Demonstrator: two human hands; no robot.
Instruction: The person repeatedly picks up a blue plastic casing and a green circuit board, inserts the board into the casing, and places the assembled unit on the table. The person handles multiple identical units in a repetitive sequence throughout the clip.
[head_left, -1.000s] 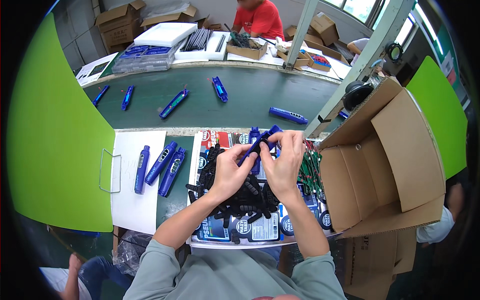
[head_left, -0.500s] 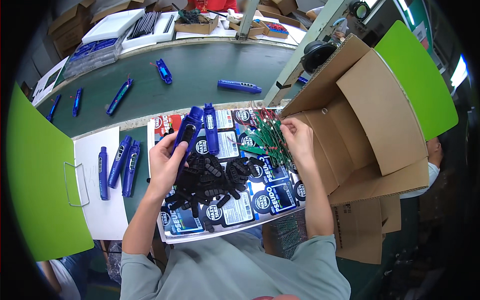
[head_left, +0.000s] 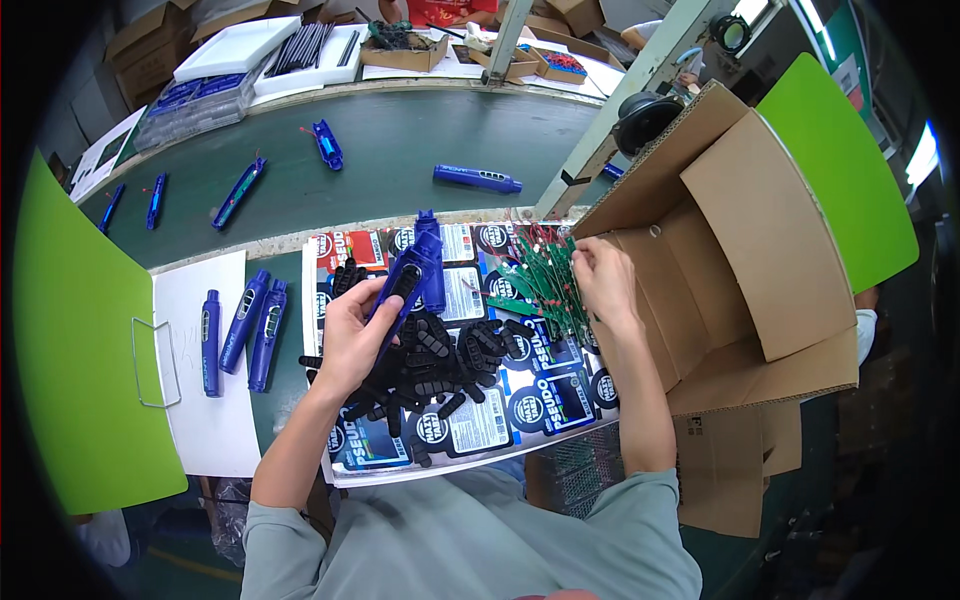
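My left hand (head_left: pixel 352 335) is closed round a long blue plastic casing (head_left: pixel 418 262), tilted, with a black ribbed piece (head_left: pixel 404 282) set in its face. Just behind it, another blue casing (head_left: pixel 433 292) lies on the printed sheets (head_left: pixel 505 418), partly covered. Below the held casing spreads a heap of black ribbed rubber pieces (head_left: pixel 432 362). To the right, my right hand (head_left: pixel 608 285) pinches at the edge of a pile of green circuit boards (head_left: pixel 540 280) with thin red wires. A bit of green shows at its fingertips; the rest is hidden by the fingers.
Three blue casings (head_left: pixel 242 325) rest on white paper at the left, beside a green panel (head_left: pixel 95 350). An open cardboard box (head_left: pixel 690 290) stands close on the right. Beyond, a dark green belt (head_left: pixel 390 140) carries several casings, with a metal post (head_left: pixel 580 165) beside it.
My left hand has shifted slightly right with the casing, now overlapping the casing behind it. My right hand stays at the circuit boards, its fingers a little more closed. The view has shifted slightly.
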